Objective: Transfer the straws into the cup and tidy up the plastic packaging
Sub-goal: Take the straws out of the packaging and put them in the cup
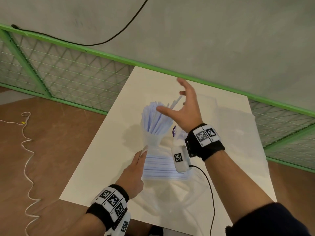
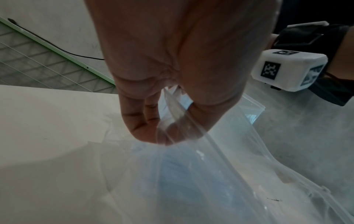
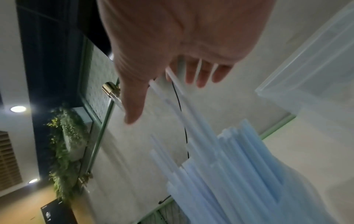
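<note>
Straws (image 1: 156, 119) stand in a clear cup (image 1: 151, 138) near the middle of the white table (image 1: 95, 167) — long axes near upright, tips fanned up and away from the person, bases gathered at the cup's bottom.

Left side: the left hand (image 1: 134, 172) pinches the edge of the clear plastic bag (image 1: 170, 189); the left wrist view shows thumb and fingers (image 2: 141, 121) closed on a fold of film (image 2: 172, 109). A second batch of straws (image 1: 163, 167) lies flat inside the bag, just beside this hand, long axes running left to right across the table.

Centre to right: the right hand (image 1: 185, 108) hovers above the cup with fingers spread and straight. In the right wrist view a few straw tips (image 3: 162, 84) sit against the fingers (image 3: 199, 72); whether they touch cannot be told.

Right of the cup, a clear plastic box (image 3: 316, 60) rests on the table. A purple mark (image 1: 174, 132) shows beside the cup — unreadable. Both wristbands (image 1: 205, 135) carry black-and-white square codes.
</note>
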Motion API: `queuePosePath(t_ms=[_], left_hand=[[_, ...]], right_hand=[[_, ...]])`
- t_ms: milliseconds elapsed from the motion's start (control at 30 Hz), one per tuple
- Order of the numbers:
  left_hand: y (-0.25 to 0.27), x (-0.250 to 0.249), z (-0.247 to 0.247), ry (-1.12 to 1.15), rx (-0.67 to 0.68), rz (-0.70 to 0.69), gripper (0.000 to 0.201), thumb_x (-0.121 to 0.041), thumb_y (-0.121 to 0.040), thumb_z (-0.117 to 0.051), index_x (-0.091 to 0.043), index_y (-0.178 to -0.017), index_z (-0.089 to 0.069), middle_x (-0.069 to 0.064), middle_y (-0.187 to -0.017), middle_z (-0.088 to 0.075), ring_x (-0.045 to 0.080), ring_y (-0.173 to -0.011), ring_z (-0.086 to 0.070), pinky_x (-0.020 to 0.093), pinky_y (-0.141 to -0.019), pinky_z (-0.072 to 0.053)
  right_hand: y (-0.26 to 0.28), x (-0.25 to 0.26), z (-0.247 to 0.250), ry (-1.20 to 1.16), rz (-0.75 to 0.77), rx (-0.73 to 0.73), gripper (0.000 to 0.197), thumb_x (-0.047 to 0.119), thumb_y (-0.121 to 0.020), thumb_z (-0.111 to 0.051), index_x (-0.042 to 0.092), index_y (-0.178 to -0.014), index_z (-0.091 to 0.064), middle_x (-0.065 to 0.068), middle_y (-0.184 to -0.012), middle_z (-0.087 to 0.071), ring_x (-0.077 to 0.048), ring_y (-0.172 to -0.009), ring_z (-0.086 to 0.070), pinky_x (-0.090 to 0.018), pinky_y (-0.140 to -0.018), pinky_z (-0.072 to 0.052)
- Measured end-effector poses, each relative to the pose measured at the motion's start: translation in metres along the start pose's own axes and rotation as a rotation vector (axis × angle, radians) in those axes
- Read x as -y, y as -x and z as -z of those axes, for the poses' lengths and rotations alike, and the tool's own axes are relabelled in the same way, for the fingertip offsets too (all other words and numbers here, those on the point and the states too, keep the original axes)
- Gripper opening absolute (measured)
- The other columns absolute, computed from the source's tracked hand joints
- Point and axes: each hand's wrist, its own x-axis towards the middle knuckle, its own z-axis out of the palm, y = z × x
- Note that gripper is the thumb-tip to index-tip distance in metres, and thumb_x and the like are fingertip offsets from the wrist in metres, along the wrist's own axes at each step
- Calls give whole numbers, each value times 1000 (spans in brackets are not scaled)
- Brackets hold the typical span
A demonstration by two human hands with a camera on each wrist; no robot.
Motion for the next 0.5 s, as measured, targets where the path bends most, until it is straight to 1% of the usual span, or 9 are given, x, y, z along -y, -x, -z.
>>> queuePosePath(t_ms=[67,100,167,233,267,300,367,433,500], left_hand=[[0,-1,1,-1,0,-1,99,12,-76,-45,-27,-153,4,-23,-157,6,17,-106,-54,21,-89,-47],[0,0,1,-3,-1,-4,99,12,-76,-45,-27,-153,4,-23,-157,7,15,-102,-54,21,-88,-47],[1,1,0,-3,-5,-11,100,12,-76,-45,-29,-153,4,-24,-157,7,14,-100,-54,22,-88,-48],[1,0,-1,-5,-11,-16,101,12,-76,-45,-30,-153,5,-24,-157,6,17,-112,-54,26,-92,-49],[1,0,-1,-7,-14,-14,101,11,-76,-46,-30,-153,5,-23,-157,6,18,-117,-52,28,-93,-49],[1,0,0,-9,-16,-10,101,11,-77,-46,-30,-153,5,-22,-157,6,18,-118,-52,29,-94,-50],[2,0,0,-8,-18,2,102,11,-77,-47,-32,-153,6,-22,-157,6,18,-114,-54,29,-92,-50],[3,0,1,-9,-14,14,102,11,-77,-47,-32,-153,6,-23,-157,5,18,-105,-56,29,-91,-51],[3,0,0,-14,-12,27,102,11,-77,-47,-32,-153,6,-23,-157,5,18,-98,-57,29,-90,-51]], right_hand=[[12,-1,-1,27,54,-108,78,40,-81,-77,26,-144,-34,9,-147,-36,-11,-133,-39,-36,-109,-37],[19,-4,-2,81,93,-99,76,43,-85,-71,20,-147,-32,4,-151,-35,-14,-137,-37,-38,-112,-34],[31,-13,-10,271,139,63,77,51,-90,-58,15,-151,-27,-1,-158,-29,-17,-144,-27,-37,-118,-24],[43,-23,-20,489,166,279,79,57,-92,-46,14,-154,-23,-2,-161,-24,-17,-148,-18,-39,-119,-19],[47,-27,-25,549,180,345,78,58,-92,-42,15,-154,-22,-1,-161,-22,-16,-149,-14,-42,-119,-18],[50,-28,-28,566,190,372,77,57,-93,-41,16,-155,-21,-1,-162,-20,-16,-150,-11,-43,-119,-17],[52,-29,-31,522,204,321,75,53,-94,-42,15,-155,-19,0,-163,-17,-15,-150,-8,-39,-120,-14],[52,-29,-31,492,218,199,74,46,-95,-45,13,-155,-17,0,-163,-14,-16,-151,-7,-34,-118,-11],[53,-28,-33,504,216,118,74,41,-96,-47,12,-155,-15,-1,-164,-10,-16,-151,-3,-33,-118,-9]])
